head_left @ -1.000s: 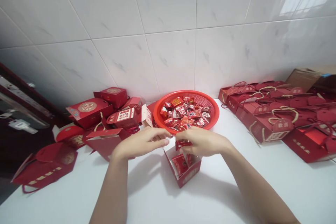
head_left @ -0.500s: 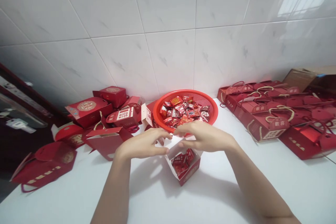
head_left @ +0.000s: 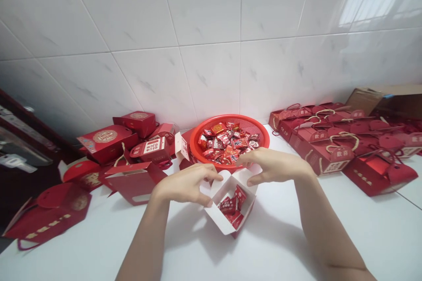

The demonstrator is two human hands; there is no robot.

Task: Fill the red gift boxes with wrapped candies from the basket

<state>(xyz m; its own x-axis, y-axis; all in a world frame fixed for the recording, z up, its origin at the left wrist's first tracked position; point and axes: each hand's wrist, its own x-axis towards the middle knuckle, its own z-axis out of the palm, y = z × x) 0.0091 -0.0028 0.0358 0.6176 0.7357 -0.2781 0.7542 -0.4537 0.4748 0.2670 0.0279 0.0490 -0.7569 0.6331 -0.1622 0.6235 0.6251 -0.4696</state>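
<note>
In front of me stands a small red candy box (head_left: pixel 227 228) with a white inside, its top flaps spread apart. Several red-wrapped candies (head_left: pixel 233 206) lie in it. My left hand (head_left: pixel 189 184) holds its left side, thumb on the left flap and fingertips at the back flap. My right hand (head_left: pixel 275 167) is curled about the right-hand flap (head_left: pixel 248 177), thumb against it; its fingertips are partly hidden behind. Just beyond the box, a red plastic basket (head_left: pixel 263 145) holds many wrapped candies.
At the left lies a loose group of red gift boxes (head_left: pixel 114 140), some with cord handles. Rows of closed red boxes (head_left: pixel 329 140) stand at the right, before a brown cardboard carton (head_left: pixel 365 99). A tiled wall (head_left: pixel 211 74) backs the white table (head_left: pixel 198 259).
The candy box's flaps have been spread wider, showing more of the candies inside. My right hand has moved rightward, and my left hand has shifted slightly right. The view has shifted a little.
</note>
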